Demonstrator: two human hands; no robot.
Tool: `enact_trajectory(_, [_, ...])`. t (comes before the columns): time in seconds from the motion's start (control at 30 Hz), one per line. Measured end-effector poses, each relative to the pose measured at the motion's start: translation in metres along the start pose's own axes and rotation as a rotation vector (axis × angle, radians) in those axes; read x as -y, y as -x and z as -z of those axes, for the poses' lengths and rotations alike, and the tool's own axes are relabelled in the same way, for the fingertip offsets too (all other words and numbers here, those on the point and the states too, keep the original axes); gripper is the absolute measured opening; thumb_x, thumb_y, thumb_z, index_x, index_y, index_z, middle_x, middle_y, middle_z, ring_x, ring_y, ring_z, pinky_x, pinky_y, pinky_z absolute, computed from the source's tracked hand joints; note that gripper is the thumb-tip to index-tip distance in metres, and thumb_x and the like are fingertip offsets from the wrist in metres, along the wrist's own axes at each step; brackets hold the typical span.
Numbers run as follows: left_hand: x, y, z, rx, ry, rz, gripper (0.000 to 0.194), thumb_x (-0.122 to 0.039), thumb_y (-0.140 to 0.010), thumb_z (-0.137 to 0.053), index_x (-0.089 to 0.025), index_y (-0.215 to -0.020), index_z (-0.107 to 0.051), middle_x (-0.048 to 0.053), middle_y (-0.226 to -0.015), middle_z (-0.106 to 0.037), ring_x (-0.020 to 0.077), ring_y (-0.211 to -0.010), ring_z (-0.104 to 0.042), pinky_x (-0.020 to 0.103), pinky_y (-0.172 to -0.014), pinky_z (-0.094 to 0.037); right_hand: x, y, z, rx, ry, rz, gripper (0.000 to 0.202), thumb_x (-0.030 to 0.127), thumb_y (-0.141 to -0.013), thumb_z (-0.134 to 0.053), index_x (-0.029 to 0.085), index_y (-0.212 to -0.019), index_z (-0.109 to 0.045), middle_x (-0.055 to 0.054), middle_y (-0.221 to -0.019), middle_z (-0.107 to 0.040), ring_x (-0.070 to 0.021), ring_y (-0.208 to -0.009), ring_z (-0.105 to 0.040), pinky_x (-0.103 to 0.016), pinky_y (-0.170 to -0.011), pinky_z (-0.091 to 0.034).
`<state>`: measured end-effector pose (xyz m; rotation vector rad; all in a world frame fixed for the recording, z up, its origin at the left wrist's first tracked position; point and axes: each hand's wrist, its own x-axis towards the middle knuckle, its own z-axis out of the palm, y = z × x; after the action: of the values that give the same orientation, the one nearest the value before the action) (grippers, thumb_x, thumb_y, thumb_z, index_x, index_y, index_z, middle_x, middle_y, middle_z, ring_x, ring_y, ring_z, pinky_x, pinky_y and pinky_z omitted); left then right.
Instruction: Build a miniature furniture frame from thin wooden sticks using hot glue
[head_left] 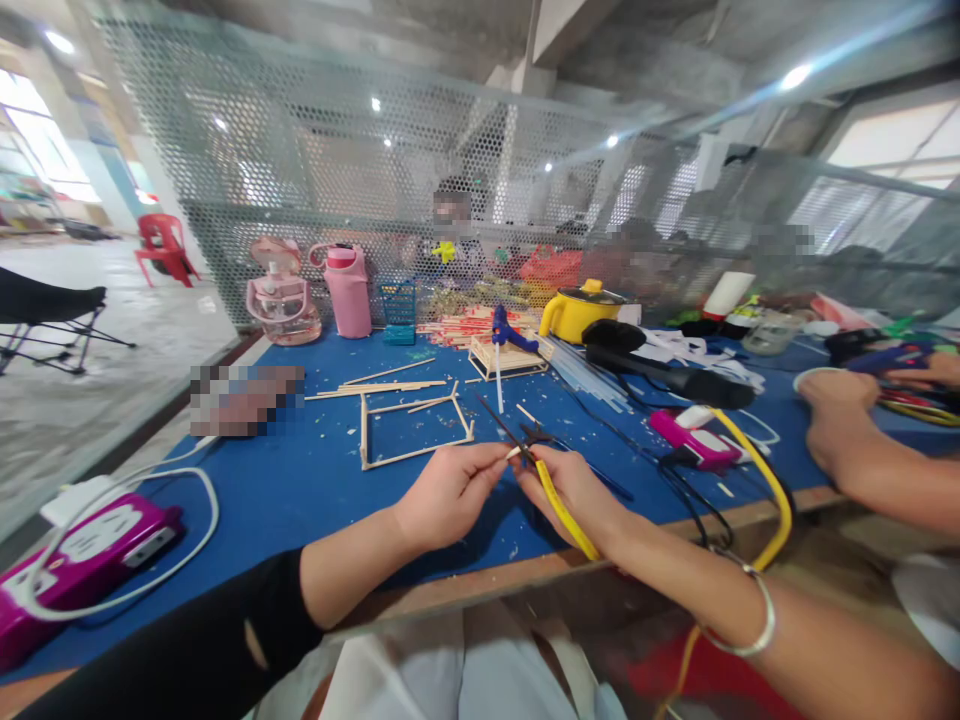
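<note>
A: Where are your hands over the blue tabletop (pixel 300 510)?

B: At centre, near its wooden front edge (pixel 465 592). Your left hand (pixel 442 495) pinches a short pale stick (pixel 514 453); your right hand (pixel 574 490) is curled around the yellow-handled cutters (pixel 559 505), their blades at the stick.

A: And around you?

B: A mesh panel (pixel 330 160) walls the back. The stick frame (pixel 420 457) lies just left of centre, with bare blue between it and the magenta power strip (pixel 97 555), lower left. Another person's hand (pixel 836 405) is at right; upper left, open floor (pixel 150 340).
</note>
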<state>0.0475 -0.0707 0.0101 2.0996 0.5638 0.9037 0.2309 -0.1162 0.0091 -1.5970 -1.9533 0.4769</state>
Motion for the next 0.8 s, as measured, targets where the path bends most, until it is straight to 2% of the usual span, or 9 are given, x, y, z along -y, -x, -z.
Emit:
enact_trajectory(0.1, [0.001, -0.002, -0.002, 0.028, -0.027, 0.068, 0.033, -0.03, -0.094, -0.036, -0.015, -0.097, -0.066, 0.0, -0.067, -0.06, 0.0116, -0.062, -0.052, 0.021, -0.061, -0.042, -0.005, -0.001, -0.002, -0.021, 0.024, -0.02, 0.031, 0.044, -0.085, -0.047, 0.017, -0.071, -0.053, 0.001, -0.06, -0.054, -0.0119, -0.055, -0.046, -0.023, -0.051, -0.034])
enact_trajectory(0.17, [0.004, -0.004, 0.001, 0.047, -0.085, 0.093, 0.035, -0.031, -0.095, -0.035, -0.016, -0.101, -0.066, -0.001, -0.064, -0.059, 0.012, -0.06, -0.051, 0.022, -0.06, -0.042, -0.008, -0.001, 0.008, -0.06, 0.108, -0.072, 0.036, 0.051, -0.084, -0.048, 0.018, -0.069, -0.053, 0.001, -0.059, -0.055, -0.0124, -0.054, -0.047, -0.023, -0.051, -0.034])
enact_trajectory(0.3, [0.009, -0.007, 0.009, 0.066, -0.237, 0.014, 0.036, -0.023, -0.093, -0.036, -0.017, -0.113, -0.065, 0.005, -0.091, -0.066, 0.0161, -0.086, -0.06, 0.026, -0.082, -0.045, -0.023, 0.004, 0.048, -0.108, 0.469, -0.305, 0.054, 0.067, -0.082, -0.038, 0.02, -0.065, -0.057, -0.004, -0.062, -0.063, -0.0172, -0.058, -0.056, -0.026, -0.053, -0.035])
enact_trajectory(0.43, [0.008, -0.005, 0.011, 0.116, -0.374, 0.011, 0.042, -0.015, -0.088, -0.034, -0.018, -0.119, -0.063, 0.007, -0.091, -0.064, 0.0171, -0.088, -0.059, 0.028, -0.084, -0.046, -0.051, -0.001, 0.083, 0.019, 0.743, -0.466, 0.063, 0.075, -0.074, -0.041, 0.018, -0.055, -0.06, -0.014, -0.06, -0.064, -0.0272, -0.06, -0.062, -0.033, -0.052, -0.034])
enact_trajectory(0.57, [0.01, -0.004, 0.01, 0.161, -0.385, 0.066, 0.043, -0.017, -0.086, -0.04, -0.017, -0.125, -0.058, 0.008, -0.097, -0.068, 0.018, -0.084, -0.062, 0.03, -0.079, -0.048, -0.065, -0.023, 0.097, 0.231, 0.71, -0.516, 0.055, 0.069, -0.069, -0.056, 0.017, -0.049, -0.059, -0.014, -0.051, -0.061, -0.0243, -0.047, -0.059, -0.033, -0.047, -0.037])
enact_trajectory(0.67, [0.016, -0.004, 0.01, 0.11, -0.353, 0.131, 0.041, -0.021, -0.084, -0.047, -0.018, -0.124, -0.058, 0.005, -0.091, -0.07, 0.0175, -0.077, -0.063, 0.029, -0.074, -0.048, -0.05, -0.039, 0.098, 0.211, 0.705, -0.466, 0.04, 0.053, -0.068, -0.067, 0.013, -0.073, -0.069, -0.014, -0.062, -0.068, -0.025, -0.052, -0.063, -0.033, -0.05, -0.042])
enact_trajectory(0.73, [0.02, -0.004, 0.011, 0.059, -0.307, 0.159, 0.043, -0.022, -0.083, -0.051, -0.018, -0.125, -0.056, 0.004, -0.086, -0.071, 0.0165, -0.074, -0.064, 0.028, -0.072, -0.049, -0.028, -0.044, 0.089, 0.096, 0.733, -0.32, 0.042, 0.046, -0.073, -0.065, 0.016, -0.104, -0.068, -0.015, -0.09, -0.072, -0.0273, -0.074, -0.067, -0.034, -0.061, -0.046])
enact_trajectory(0.77, [0.021, -0.004, 0.012, 0.031, -0.281, 0.164, 0.045, -0.022, -0.082, -0.053, -0.018, -0.127, -0.054, 0.003, -0.084, -0.071, 0.0159, -0.073, -0.064, 0.027, -0.072, -0.049, -0.015, -0.045, 0.082, 0.045, 0.684, -0.128, 0.041, 0.044, -0.079, -0.06, 0.02, -0.111, -0.066, -0.012, -0.096, -0.072, -0.0261, -0.079, -0.067, -0.034, -0.065, -0.047])
enact_trajectory(0.8, [0.022, -0.005, 0.014, -0.001, -0.258, 0.164, 0.047, -0.022, -0.082, -0.054, -0.018, -0.129, -0.053, 0.003, -0.083, -0.072, 0.0153, -0.072, -0.064, 0.026, -0.072, -0.049, -0.003, -0.045, 0.073, 0.095, 0.592, 0.066, 0.039, 0.041, -0.083, -0.057, 0.024, -0.117, -0.063, -0.008, -0.102, -0.072, -0.0241, -0.084, -0.067, -0.033, -0.069, -0.048])
